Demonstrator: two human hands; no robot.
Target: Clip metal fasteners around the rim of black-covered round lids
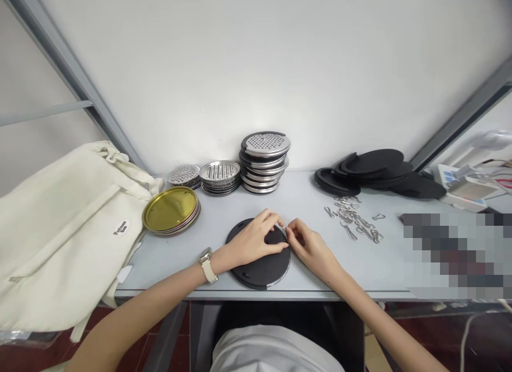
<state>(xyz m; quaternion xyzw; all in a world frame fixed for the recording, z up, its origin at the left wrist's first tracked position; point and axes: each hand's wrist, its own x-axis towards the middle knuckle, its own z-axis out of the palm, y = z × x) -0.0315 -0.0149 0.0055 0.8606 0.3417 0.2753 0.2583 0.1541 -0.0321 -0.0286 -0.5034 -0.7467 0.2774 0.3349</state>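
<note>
A round black disc (256, 268) lies flat near the table's front edge, with a thin silver rim at its lower right. My left hand (256, 238) rests across it, index finger and thumb curled towards the disc's right edge. Just beside that edge, my right hand (306, 244) pinches a small metal wire clip (285, 226), which the left index fingertip also appears to touch. Most of the clip is hidden by the fingers. Further right lies a loose pile of similar wire clips (354, 220).
Along the wall stand a stack of black-edged metal graters (266, 161), grater plates (220, 177), more perforated discs (184, 175) and gold-coloured round plates (171, 212). Black round parts (372, 169) are heaped at back right. A cream bag (68, 233) covers the left side.
</note>
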